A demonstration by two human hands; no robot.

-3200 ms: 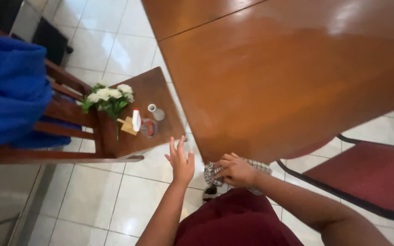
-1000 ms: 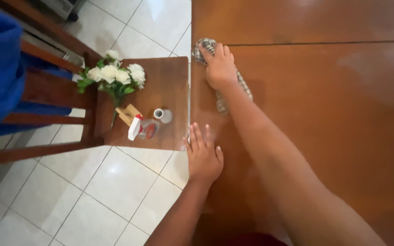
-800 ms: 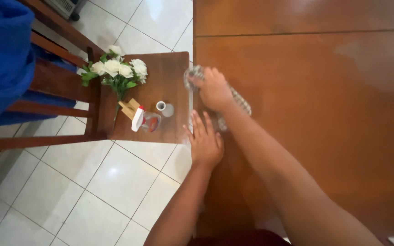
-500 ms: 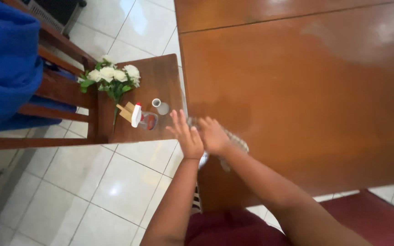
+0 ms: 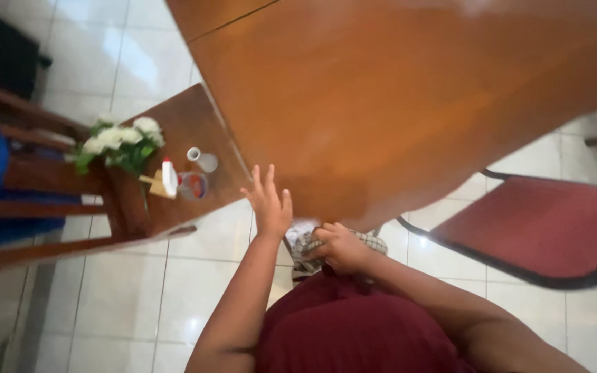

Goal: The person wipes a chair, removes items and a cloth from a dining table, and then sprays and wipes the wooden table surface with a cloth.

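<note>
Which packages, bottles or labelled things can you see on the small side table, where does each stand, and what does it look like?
White bottle: lying at the side table's middle, beside the flowers; slim, white with a red end.
Round container: right beside the bottle; red and blue, detail blurred.
Small white cup-like thing: just behind them, toward the big table; short cylinder, on its side.

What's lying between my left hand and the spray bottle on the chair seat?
Nothing: in the head view only bare brown chair seat lies between the left hand and the spray bottle.
</note>
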